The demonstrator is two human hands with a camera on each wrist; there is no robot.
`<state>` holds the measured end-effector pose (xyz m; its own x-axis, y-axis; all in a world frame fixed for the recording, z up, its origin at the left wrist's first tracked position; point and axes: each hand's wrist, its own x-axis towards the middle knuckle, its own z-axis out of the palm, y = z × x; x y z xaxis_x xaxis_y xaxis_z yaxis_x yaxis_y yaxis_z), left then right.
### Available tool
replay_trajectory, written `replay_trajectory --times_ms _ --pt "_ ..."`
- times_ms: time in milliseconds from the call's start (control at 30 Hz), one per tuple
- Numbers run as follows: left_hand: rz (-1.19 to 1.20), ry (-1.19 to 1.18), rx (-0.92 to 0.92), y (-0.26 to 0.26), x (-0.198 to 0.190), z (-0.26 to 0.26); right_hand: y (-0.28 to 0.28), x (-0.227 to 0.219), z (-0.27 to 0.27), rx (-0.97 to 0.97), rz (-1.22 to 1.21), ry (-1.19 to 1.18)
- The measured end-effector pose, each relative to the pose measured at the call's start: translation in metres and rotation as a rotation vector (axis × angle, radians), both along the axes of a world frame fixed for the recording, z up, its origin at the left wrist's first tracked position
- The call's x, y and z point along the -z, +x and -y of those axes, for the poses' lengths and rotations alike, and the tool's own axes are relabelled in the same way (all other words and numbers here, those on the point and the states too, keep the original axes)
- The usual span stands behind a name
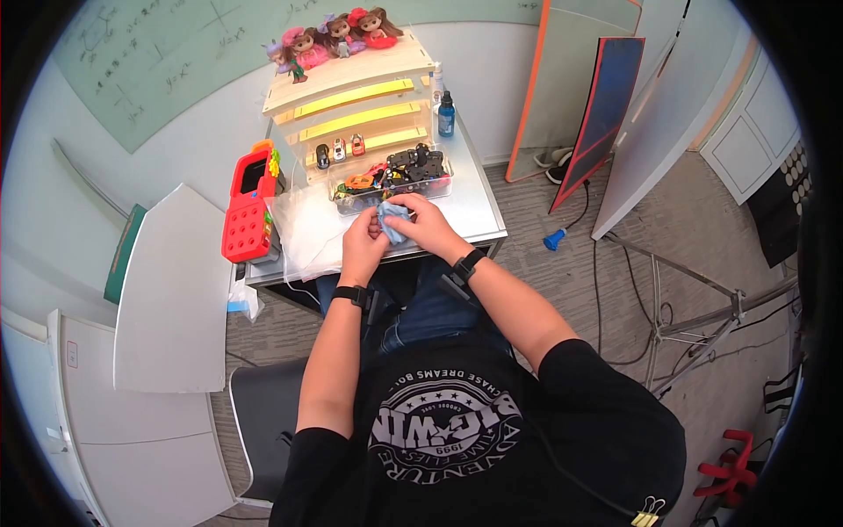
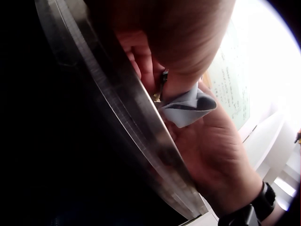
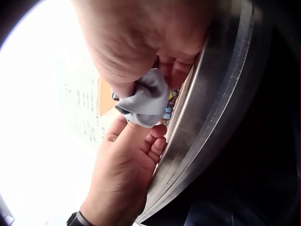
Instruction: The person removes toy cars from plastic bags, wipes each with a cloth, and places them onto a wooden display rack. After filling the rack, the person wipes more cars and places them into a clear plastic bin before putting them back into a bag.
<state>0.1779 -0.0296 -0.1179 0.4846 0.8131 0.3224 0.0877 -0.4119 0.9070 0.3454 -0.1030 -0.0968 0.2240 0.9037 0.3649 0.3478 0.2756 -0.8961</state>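
A grey-blue cloth [image 1: 394, 221] is bunched between both hands just over the table's front edge. My left hand [image 1: 362, 241] grips it from the left with curled fingers, while the right hand [image 1: 424, 224] pinches it from the other side. In the right wrist view, folds of the cloth [image 3: 146, 103] stand out between the two hands. Seen from the left wrist, a loose corner of the cloth [image 2: 186, 110] hangs below the left thumb; I cannot tell whether something is wrapped inside. Right behind the hands stands a clear bin [image 1: 356, 207] of toy parts.
Three toy cars [image 1: 340, 151] stand on a wooden shelf unit [image 1: 351, 88] with dolls [image 1: 338, 37] on top. A red toy case [image 1: 249, 206] stands at the left, beside a white plastic sheet [image 1: 307, 237]. A blue bottle [image 1: 446, 115] stands at the right rear.
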Motion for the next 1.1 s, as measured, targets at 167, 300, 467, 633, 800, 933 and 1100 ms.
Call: replay_trajectory --times_ms 167,300,467,633,800,933,1100 --pt "0.014 -0.018 -0.001 -0.001 -0.02 0.011 -0.006 -0.012 0.004 -0.023 0.022 -0.045" --pt "-0.105 0.2 -0.066 -0.001 -0.008 0.004 -0.003 0.0 0.001 0.026 0.023 -0.048" --pt "-0.02 0.086 -0.025 0.0 -0.011 0.009 0.003 0.007 -0.002 0.084 0.012 0.006" --pt "-0.001 0.058 0.012 -0.001 -0.011 0.008 0.003 0.003 -0.002 0.095 -0.019 0.031" --pt "0.075 -0.074 0.017 0.0 -0.006 0.007 0.002 0.004 -0.001 0.045 -0.227 -0.03" --pt "0.105 -0.159 0.037 -0.003 -0.009 0.003 -0.003 -0.003 0.005 -0.003 -0.08 -0.054" --pt "0.131 -0.241 0.107 -0.006 -0.005 0.0 -0.004 -0.005 0.005 -0.004 -0.139 -0.021"
